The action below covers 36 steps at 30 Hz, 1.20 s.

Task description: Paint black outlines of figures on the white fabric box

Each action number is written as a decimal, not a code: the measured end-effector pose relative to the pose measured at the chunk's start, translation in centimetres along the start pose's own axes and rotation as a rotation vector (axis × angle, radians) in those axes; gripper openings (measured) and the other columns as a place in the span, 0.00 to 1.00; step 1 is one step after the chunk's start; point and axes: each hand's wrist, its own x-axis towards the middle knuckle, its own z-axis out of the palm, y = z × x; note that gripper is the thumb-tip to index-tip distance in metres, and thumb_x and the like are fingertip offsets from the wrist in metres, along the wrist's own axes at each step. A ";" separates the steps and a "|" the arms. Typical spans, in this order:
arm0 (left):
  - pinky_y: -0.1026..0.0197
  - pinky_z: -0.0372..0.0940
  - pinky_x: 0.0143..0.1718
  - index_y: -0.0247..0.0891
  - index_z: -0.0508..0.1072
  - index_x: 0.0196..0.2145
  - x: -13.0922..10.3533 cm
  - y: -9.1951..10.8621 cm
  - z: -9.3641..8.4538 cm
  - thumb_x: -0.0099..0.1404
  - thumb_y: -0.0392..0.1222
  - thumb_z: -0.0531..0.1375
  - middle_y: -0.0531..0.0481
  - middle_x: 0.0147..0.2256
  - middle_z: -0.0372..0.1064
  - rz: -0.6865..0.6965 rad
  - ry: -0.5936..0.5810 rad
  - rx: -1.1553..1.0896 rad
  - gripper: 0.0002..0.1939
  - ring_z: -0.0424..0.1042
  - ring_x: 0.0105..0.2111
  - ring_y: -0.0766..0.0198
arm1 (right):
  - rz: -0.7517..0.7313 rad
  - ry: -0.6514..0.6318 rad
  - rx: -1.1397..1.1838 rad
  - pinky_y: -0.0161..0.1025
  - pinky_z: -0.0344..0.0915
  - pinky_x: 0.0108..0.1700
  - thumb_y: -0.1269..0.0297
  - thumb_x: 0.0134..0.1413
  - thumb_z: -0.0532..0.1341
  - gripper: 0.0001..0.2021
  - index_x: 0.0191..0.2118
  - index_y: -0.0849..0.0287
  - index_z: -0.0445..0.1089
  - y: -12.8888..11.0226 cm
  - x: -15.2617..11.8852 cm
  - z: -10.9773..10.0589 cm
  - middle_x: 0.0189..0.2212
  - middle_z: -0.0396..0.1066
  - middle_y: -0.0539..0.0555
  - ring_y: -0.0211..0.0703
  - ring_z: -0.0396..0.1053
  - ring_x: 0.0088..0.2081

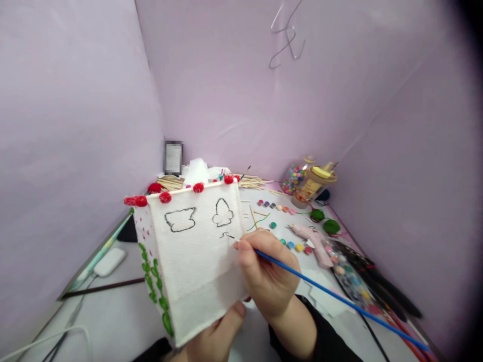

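A white fabric-covered box [196,266] is tilted up in front of me, with red pompoms [198,188] along its top edge and green leaf shapes [153,281] down its left side. My left hand [221,332] grips it from below, the fingers partly hidden behind it. In my right hand [266,271] is a thin blue paintbrush [332,291], its tip at the front panel near a short dark stroke [227,235]. Above that stroke are two black outlines, a butterfly-like shape [223,213] on the right and a wavy-edged shape [181,219] on the left.
Small paint pots [279,206] stand in rows on the table right of the box. Beyond them are a pink glue gun [315,244], green yarn balls [331,227], a jar of coloured beads [293,178] and a brown cup [313,186]. A white charger [110,262] lies left.
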 end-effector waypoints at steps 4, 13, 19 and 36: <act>0.44 0.63 0.71 0.49 0.75 0.67 0.1 0.1 -0.1 0.78 0.69 0.48 0.44 0.60 0.81 -0.007 -0.067 0.052 0.34 0.71 0.68 0.49 | 0.025 0.028 -0.026 0.37 0.69 0.29 0.75 0.63 0.62 0.08 0.35 0.53 0.70 0.0 0.0 -0.1 0.23 0.71 0.46 0.38 0.70 0.25; 0.45 0.58 0.73 0.50 0.77 0.65 -0.1 -0.2 -0.2 0.78 0.66 0.52 0.47 0.63 0.78 -0.009 -0.054 -0.003 0.30 0.65 0.72 0.51 | -0.007 0.008 0.013 0.37 0.69 0.29 0.75 0.63 0.62 0.08 0.35 0.53 0.70 -0.1 0.1 0.0 0.23 0.71 0.46 0.38 0.70 0.24; 0.49 0.60 0.73 0.50 0.80 0.62 0.1 -0.2 -0.1 0.77 0.63 0.56 0.49 0.61 0.80 -0.008 -0.045 -0.027 0.26 0.66 0.71 0.52 | 0.070 0.064 0.030 0.36 0.67 0.29 0.76 0.61 0.63 0.09 0.33 0.54 0.71 0.2 -0.2 0.0 0.23 0.71 0.46 0.37 0.69 0.25; 0.41 0.70 0.66 0.49 0.88 0.50 0.9 -0.8 0.9 0.73 0.72 0.57 0.44 0.53 0.86 -0.040 -0.057 -0.268 0.31 0.82 0.56 0.43 | 0.700 0.163 -0.048 0.33 0.59 0.23 0.49 0.53 0.69 0.16 0.35 0.56 0.71 8.9 -1.5 -8.8 0.22 0.69 0.45 0.36 0.63 0.21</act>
